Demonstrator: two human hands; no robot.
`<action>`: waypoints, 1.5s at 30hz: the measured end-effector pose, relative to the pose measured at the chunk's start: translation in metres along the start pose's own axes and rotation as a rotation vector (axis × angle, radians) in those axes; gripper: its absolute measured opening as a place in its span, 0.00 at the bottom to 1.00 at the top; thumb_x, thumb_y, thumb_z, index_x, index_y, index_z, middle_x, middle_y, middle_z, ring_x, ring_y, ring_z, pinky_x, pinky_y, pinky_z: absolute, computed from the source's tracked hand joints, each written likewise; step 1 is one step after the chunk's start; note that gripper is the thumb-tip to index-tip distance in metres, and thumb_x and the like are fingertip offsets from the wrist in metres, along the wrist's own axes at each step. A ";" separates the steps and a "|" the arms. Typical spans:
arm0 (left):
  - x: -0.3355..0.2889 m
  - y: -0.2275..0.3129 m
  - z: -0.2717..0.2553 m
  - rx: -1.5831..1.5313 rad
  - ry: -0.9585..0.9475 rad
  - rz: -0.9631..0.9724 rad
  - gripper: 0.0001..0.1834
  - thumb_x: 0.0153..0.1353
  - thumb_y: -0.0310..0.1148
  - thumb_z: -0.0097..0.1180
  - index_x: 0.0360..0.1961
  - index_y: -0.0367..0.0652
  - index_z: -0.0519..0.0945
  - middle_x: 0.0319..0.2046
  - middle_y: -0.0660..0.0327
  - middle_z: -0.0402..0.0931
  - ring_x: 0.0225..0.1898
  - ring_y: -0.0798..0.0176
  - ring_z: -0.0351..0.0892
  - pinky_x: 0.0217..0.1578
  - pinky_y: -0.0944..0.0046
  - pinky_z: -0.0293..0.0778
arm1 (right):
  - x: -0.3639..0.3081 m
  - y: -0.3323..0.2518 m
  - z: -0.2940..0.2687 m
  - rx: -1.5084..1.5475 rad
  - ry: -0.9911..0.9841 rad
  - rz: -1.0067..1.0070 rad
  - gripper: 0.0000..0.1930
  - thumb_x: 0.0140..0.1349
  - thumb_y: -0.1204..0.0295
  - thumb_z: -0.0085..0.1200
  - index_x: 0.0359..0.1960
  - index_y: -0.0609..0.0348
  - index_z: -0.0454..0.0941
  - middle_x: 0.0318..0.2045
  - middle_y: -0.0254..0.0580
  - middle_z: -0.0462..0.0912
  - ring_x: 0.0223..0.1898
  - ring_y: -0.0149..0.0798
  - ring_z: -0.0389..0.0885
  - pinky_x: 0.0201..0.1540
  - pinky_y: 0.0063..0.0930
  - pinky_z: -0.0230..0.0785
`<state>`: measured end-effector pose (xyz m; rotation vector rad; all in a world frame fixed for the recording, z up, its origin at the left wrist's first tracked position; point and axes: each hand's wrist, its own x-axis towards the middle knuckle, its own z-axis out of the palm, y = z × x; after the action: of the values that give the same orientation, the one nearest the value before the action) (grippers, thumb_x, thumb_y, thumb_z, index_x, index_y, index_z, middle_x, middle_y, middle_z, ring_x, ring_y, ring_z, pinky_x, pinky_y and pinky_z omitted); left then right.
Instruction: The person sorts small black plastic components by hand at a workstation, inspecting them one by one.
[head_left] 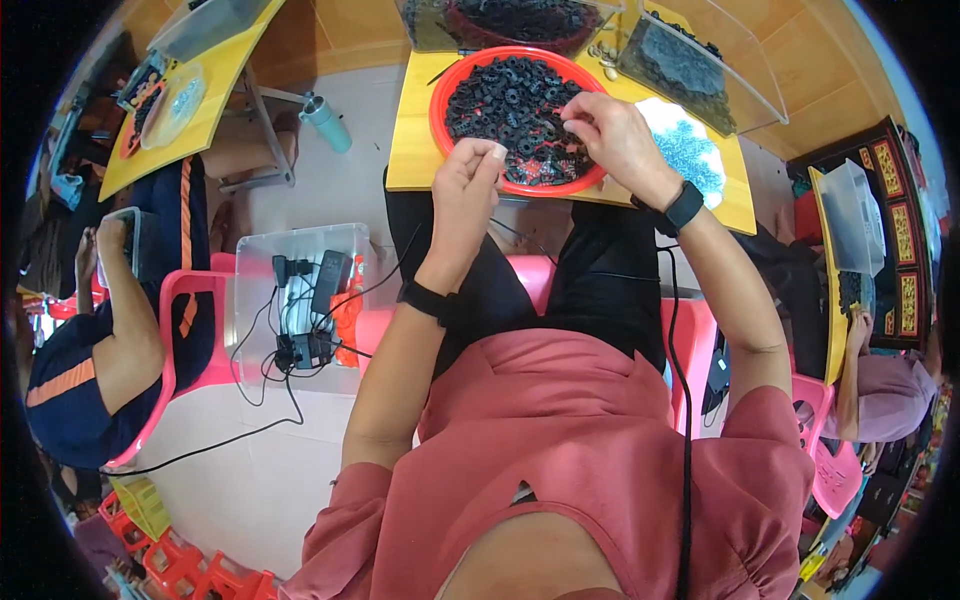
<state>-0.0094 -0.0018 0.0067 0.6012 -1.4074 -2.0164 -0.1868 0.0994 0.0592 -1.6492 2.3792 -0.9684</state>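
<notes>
A round red basin (440, 112) full of small black ring-like parts (510, 95) stands on a yellow table (412, 150). My left hand (468, 190) is at the basin's near left rim, thumb and fingers pinched together; whatever is between them is too small to make out. Over the right side of the basin, my right hand (622, 142) has its fingertips drawn together just above the black parts. Its grip is also too small to read. Right of that hand lies a white tray (712, 160) heaped with small light-blue pieces (684, 152).
Clear boxes of black parts (675, 75) stand at the table's back. A clear bin (300, 240) with black cables and adapters sits on the floor to my left. A dark cord (682, 400) hangs down my right side. Other people work at yellow tables on both sides.
</notes>
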 end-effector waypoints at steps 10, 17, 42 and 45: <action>0.007 -0.003 -0.011 -0.315 -0.072 -0.055 0.11 0.64 0.34 0.51 0.42 0.38 0.76 0.28 0.64 0.75 0.23 0.75 0.71 0.24 0.76 0.64 | 0.008 0.011 0.006 -0.131 -0.089 -0.024 0.05 0.50 0.74 0.56 0.29 0.60 0.79 0.28 0.51 0.80 0.34 0.52 0.79 0.39 0.43 0.70; 0.005 -0.003 -0.011 -0.384 -0.046 -0.071 0.11 0.64 0.29 0.49 0.46 0.37 0.73 0.33 0.60 0.77 0.29 0.70 0.76 0.32 0.72 0.70 | 0.036 0.020 0.020 -0.342 -0.181 -0.039 0.07 0.50 0.72 0.58 0.31 0.59 0.81 0.28 0.49 0.81 0.34 0.50 0.80 0.38 0.40 0.71; -0.004 0.007 0.001 -0.233 -0.114 -0.061 0.13 0.62 0.23 0.49 0.49 0.35 0.71 0.42 0.52 0.77 0.38 0.65 0.79 0.41 0.71 0.75 | -0.011 -0.043 -0.006 0.389 -0.134 0.016 0.08 0.53 0.78 0.54 0.36 0.64 0.79 0.24 0.39 0.81 0.25 0.26 0.78 0.30 0.21 0.71; -0.003 0.004 -0.003 -0.350 -0.108 -0.072 0.11 0.63 0.25 0.49 0.46 0.38 0.69 0.40 0.51 0.77 0.38 0.63 0.80 0.39 0.69 0.76 | -0.015 -0.046 -0.003 0.419 -0.087 -0.001 0.09 0.53 0.78 0.54 0.37 0.63 0.78 0.25 0.39 0.81 0.25 0.26 0.78 0.31 0.21 0.72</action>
<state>-0.0044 -0.0026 0.0098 0.3985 -1.0650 -2.3114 -0.1441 0.1039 0.0822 -1.4969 1.9472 -1.2605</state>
